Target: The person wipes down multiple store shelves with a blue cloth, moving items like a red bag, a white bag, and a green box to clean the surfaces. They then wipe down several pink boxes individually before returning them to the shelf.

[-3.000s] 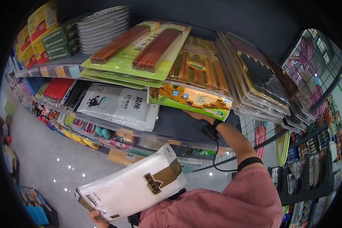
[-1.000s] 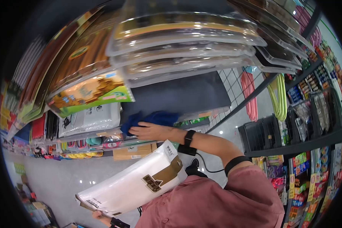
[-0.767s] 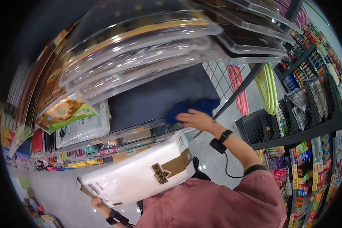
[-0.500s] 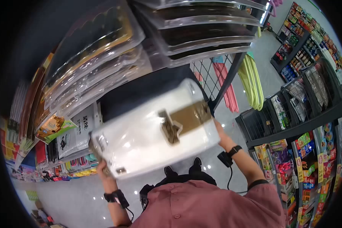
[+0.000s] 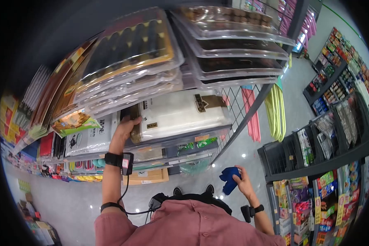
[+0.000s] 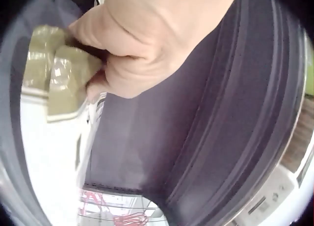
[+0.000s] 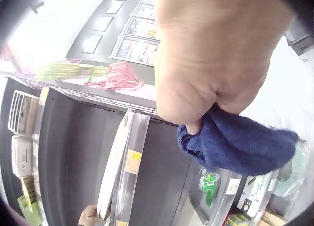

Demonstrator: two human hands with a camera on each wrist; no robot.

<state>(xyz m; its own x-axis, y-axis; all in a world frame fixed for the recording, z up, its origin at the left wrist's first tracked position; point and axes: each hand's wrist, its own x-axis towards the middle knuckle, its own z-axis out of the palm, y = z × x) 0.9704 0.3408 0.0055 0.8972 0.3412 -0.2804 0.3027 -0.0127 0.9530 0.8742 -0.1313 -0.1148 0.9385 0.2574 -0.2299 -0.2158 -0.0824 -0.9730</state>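
In the head view, a long white plastic-wrapped pack [image 5: 180, 115] with a brown label lies on the dark shelf, under the overhanging blister packs. My left hand [image 5: 126, 129] grips its brown left end. The left wrist view shows the thumb and fingers at the pack's crinkled olive-brown end [image 6: 68, 81]. My right hand [image 5: 244, 184] is out over the floor, away from the shelf, pinching a crumpled blue cloth [image 5: 229, 180]. Seen from the right wrist, the fuzzy blue cloth [image 7: 240, 142] hangs from the fingers, whose tips are mostly hidden.
Stacked blister packs [image 5: 131, 53] jut out above the shelf. Left of the white pack lies a grey-white printed pack [image 5: 88, 137]. A wire grid [image 5: 233, 108] closes the shelf's right end, with pink hangers [image 5: 250, 115] and green hangers [image 5: 274, 112] beyond. A black rack [image 5: 315, 143] stands at right.
The blue cloth slid rightward along the shelf under my right hand, then left it. The white pack went from in front of my body onto the shelf, carried by my left hand.
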